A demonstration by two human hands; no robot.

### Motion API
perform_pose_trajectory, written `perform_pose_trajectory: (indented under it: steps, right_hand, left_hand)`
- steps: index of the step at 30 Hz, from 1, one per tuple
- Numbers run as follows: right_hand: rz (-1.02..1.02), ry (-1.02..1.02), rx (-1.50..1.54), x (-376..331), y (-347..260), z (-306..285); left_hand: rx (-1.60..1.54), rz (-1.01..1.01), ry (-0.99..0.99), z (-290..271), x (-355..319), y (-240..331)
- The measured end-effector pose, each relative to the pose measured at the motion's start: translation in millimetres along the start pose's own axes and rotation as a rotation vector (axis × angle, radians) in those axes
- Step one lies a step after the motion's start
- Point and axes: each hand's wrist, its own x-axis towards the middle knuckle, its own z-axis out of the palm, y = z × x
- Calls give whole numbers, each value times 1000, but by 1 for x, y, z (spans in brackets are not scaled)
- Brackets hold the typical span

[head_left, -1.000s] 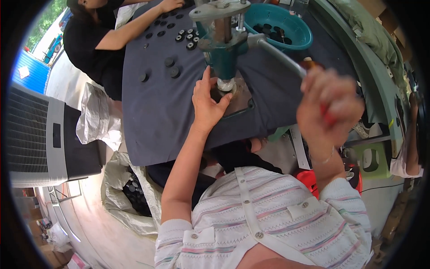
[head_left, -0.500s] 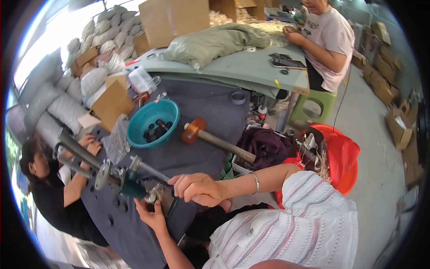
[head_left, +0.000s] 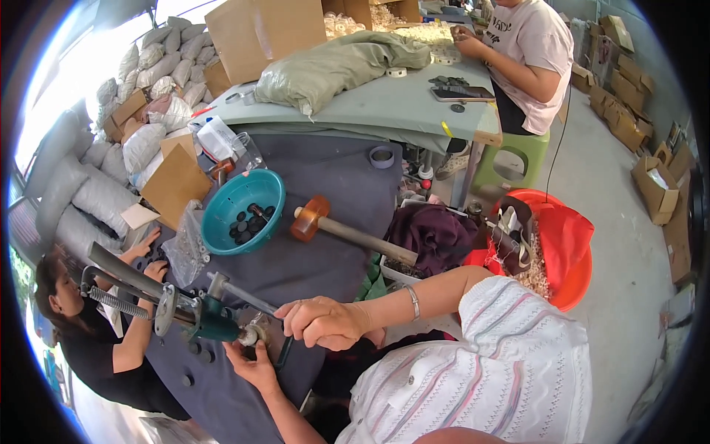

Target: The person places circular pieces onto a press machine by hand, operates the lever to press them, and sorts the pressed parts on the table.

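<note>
My right hand (head_left: 325, 322), with a bangle on its wrist, is wrapped round the metal lever (head_left: 248, 297) of a dark green hand press (head_left: 218, 320). Below the press head, my left hand (head_left: 253, 366) has its thumb and fingers curled about a small round piece at the shiny metal die (head_left: 250, 337). What exactly lies between those fingertips is too small to make out. A long coil spring (head_left: 118, 303) runs along the press's grey column. Past the press stands a teal plastic bowl (head_left: 244, 181) with several black round pieces in it.
A mallet (head_left: 314, 219) and a tape roll (head_left: 381, 157) lie on the dark cloth. Left, a co-worker in black (head_left: 96, 337) handles black pieces; another person (head_left: 529, 59) sits at the far table (head_left: 340, 122). An orange tub (head_left: 580, 270) stands right; a clear bag (head_left: 188, 248) lies near the bowl.
My left fingers have drawn in closer about the die. My right hand stays on the lever, which has shifted slightly. The whole view has moved a little, and the co-worker's hands have moved.
</note>
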Motion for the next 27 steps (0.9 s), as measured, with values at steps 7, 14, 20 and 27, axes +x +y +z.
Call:
perform_pose_trajectory:
  steps: [7,14,20,27]
  right_hand:
    - [44,77,-5,21,-4,1]
    - [50,72,147,146,48,-8]
    - [339,257,373,209,96,11]
    - [331,294,344,182,68,27]
  left_hand:
    - [262,-61,48,-6,-5,12]
    - [168,-21,105,3,-1,-1]
    - [162,-53,64,6,0,12]
    - [206,-71,69,-11,-8,13]
